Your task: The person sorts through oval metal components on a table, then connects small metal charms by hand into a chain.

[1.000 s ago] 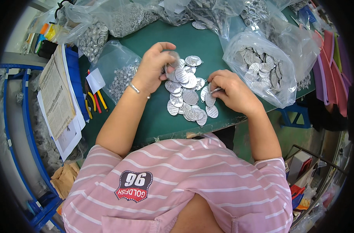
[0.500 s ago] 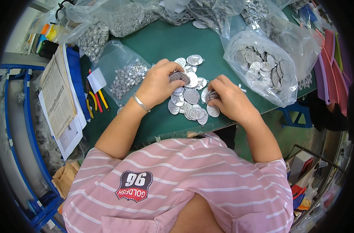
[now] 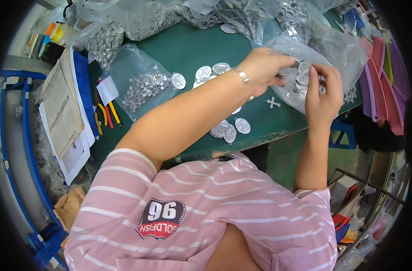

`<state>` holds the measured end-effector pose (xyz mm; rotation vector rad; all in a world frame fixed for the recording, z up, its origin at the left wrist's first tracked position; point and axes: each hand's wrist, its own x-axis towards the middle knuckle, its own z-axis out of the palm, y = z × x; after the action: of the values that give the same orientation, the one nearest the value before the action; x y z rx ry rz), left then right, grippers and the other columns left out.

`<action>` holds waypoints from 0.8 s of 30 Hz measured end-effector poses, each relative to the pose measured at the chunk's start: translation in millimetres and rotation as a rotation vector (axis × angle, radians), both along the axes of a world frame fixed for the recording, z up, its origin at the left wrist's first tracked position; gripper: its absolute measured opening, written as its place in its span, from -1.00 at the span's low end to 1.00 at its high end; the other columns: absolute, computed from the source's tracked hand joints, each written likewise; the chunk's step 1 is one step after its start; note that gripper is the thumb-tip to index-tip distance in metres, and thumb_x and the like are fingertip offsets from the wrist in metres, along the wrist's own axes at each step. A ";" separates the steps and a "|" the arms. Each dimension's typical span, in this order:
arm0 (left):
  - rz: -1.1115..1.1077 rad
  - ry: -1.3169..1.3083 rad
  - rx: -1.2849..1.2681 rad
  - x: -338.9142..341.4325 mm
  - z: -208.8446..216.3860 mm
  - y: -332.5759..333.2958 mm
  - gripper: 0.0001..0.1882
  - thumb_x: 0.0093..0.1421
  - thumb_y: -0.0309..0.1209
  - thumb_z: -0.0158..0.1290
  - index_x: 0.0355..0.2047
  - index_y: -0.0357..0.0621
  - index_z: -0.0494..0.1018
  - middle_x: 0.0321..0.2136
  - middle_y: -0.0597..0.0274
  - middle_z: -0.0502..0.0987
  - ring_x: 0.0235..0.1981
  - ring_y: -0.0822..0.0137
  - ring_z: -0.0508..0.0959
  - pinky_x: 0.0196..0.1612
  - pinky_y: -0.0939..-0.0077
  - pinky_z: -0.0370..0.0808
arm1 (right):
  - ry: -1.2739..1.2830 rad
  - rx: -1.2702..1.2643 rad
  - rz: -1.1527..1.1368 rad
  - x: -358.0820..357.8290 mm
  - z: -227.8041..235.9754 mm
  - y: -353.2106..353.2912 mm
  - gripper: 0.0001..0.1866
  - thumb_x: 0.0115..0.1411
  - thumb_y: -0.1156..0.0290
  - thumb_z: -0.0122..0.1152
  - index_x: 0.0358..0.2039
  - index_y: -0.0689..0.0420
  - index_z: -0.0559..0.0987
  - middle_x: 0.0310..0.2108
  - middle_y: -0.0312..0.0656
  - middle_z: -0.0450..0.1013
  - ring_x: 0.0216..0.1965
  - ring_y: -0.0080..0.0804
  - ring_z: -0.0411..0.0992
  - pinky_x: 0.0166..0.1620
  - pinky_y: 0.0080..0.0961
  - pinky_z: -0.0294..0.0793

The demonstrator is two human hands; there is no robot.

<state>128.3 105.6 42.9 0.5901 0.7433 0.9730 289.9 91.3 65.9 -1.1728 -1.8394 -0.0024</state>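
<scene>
Over the mouth of a clear plastic bag (image 3: 285, 98) of oval silver medals (image 3: 301, 79) reaches my left hand (image 3: 262, 70). Its fingers are stretched and apart, slightly smeared by motion. At the bag's right side is my right hand (image 3: 325, 90), thumb and fingers curled towards each other; what they grip is mostly hidden. Loose oval medals (image 3: 243, 126) lie on the green table (image 3: 260, 131) below my left forearm, which covers part of the pile. Beyond it are more medals (image 3: 203, 72). A small silver cross (image 3: 273, 102) lies near the bag.
A plastic bag of small metal pieces (image 3: 147, 90) lies left of the medals. Beside it are pliers (image 3: 101, 115) and a red-handled tool (image 3: 111, 116). Filled bags (image 3: 151, 20) line the far side. Papers (image 3: 63, 99) sit left; pink and purple sheets (image 3: 386, 81) stand right.
Both hands have moved right from the medal pile to the bag. The stack of medals seen in my left hand no longer shows there. The cross has come into view.
</scene>
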 end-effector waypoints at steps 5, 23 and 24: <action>-0.115 0.210 0.104 5.4 19.1 25.5 -0.50 0.14 -0.22 0.20 0.00 -0.29 0.41 -0.05 0.11 0.48 0.07 0.26 0.37 0.17 0.20 0.25 | -0.046 -0.429 0.244 -12.1 -15.0 -46.9 -0.87 0.05 0.52 0.29 -0.39 0.25 0.53 -0.46 -0.10 0.45 -0.46 -0.13 0.44 -0.35 -0.34 0.44; -0.044 1.694 0.731 -165.1 -46.5 -79.1 -0.80 -0.14 -0.54 0.28 -0.47 -0.17 0.51 -0.34 0.11 0.45 -0.26 0.04 0.48 -0.20 0.26 0.44 | -0.066 -0.530 0.516 -92.8 -58.6 0.9 -0.67 0.04 0.57 0.25 -0.13 0.24 0.49 -0.19 0.02 0.41 -0.20 0.01 0.45 -0.14 -0.28 0.45; -0.038 1.709 0.757 -164.3 -47.5 -80.5 -0.82 -0.15 -0.53 0.28 -0.51 -0.16 0.50 -0.34 0.13 0.45 -0.27 0.04 0.47 -0.21 0.25 0.43 | -0.099 -0.545 0.504 -98.6 -63.5 4.2 -0.68 0.04 0.57 0.26 -0.14 0.24 0.49 -0.16 0.02 0.39 -0.18 0.02 0.44 -0.12 -0.27 0.45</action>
<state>-36.0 25.1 -4.6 2.1874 1.8184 0.4822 191.3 95.6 2.4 -1.0321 -2.2570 0.7789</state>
